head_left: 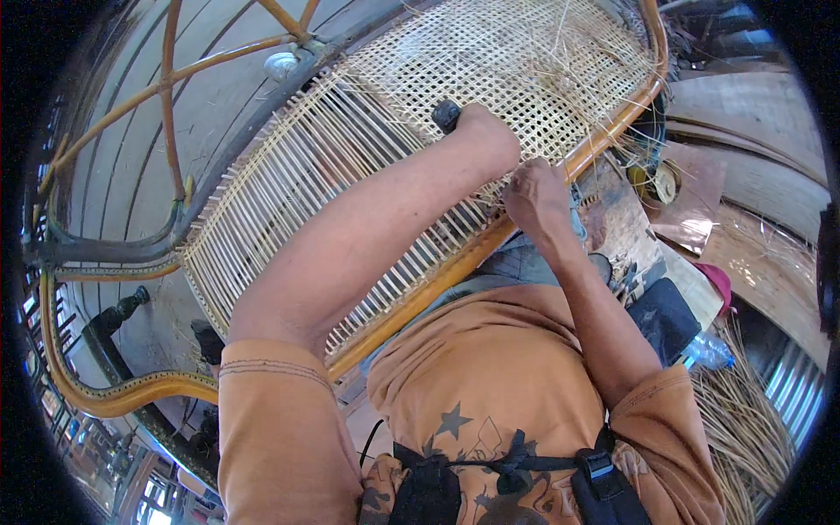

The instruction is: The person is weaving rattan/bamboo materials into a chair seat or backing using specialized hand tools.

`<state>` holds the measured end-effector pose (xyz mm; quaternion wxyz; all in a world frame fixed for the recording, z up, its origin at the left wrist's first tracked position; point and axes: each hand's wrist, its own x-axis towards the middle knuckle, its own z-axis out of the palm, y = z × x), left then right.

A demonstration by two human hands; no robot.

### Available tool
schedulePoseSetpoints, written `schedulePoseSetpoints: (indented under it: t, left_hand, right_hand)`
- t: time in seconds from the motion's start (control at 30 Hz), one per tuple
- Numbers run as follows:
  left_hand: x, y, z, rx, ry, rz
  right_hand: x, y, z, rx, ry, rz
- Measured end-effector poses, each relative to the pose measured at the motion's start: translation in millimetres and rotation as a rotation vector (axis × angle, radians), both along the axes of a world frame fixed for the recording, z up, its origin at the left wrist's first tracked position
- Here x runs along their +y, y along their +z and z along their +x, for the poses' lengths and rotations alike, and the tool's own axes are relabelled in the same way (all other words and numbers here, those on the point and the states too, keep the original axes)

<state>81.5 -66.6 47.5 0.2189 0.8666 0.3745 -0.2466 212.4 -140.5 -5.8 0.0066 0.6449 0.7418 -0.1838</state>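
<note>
A long rattan frame (604, 134) lies across my lap, with a pale cane panel (490, 61) strung inside it. Toward the right the cane forms an open mesh; on the left, bare parallel strands (271, 184) run across. Over the panel near the front rail, my left hand (493, 140) is bent downward, its fingers hidden beneath. A small black object (446, 115), too unclear to name, sits beside its wrist. Just right of it, my right hand (535, 194) is closed at the front rail, fingers curled inward. What it grips, if anything, is hidden.
Curved brown rattan bars (166, 83) rise at the far left. Loose cane strips (573, 61) straggle over the mesh. On the right lie wooden boards (744, 114), a clear plastic bottle (709, 351) and a bundle of long thin canes (744, 411).
</note>
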Motion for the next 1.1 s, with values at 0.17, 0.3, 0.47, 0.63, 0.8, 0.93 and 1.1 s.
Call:
schedulePoseSetpoints:
  t: [0.17, 0.3, 0.47, 0.63, 0.8, 0.93, 1.1]
  left_hand:
    - [2.8, -7.3, -15.2, -0.083, 0.047, -0.016]
    - [4.4, -8.5, -12.2, 0.035, 0.096, -0.134]
    - [-0.1, -19.7, -3.9, 0.082, 0.151, -0.052]
    - [-0.8, 1.1, -6.4, 0.071, 0.121, 0.008]
    - [1.1, -4.8, -32.6, 0.106, 0.246, 0.02]
    - [0.6, -3.3, -51.5, 0.08, 0.318, 0.024]
    - [-8.9, -2.1, -66.4, 0.017, 0.42, 0.043]
  right_hand:
    - [-6.3, 10.1, -10.5, -0.058, -0.042, 0.038]
    - [-2.1, 10.4, -13.5, -0.119, -0.038, 0.001]
    - [8.4, 33.0, -20.0, -0.253, 0.172, -0.047]
    - [37.1, 15.5, -1.6, -0.169, 0.436, -0.155]
    - [40.5, 13.5, 8.6, 0.04, 0.697, -0.014]
    - [43.4, 8.6, 13.5, 0.048, 0.664, -0.096]
    - [48.0, -8.4, 15.0, 0.07, 0.573, -0.155]
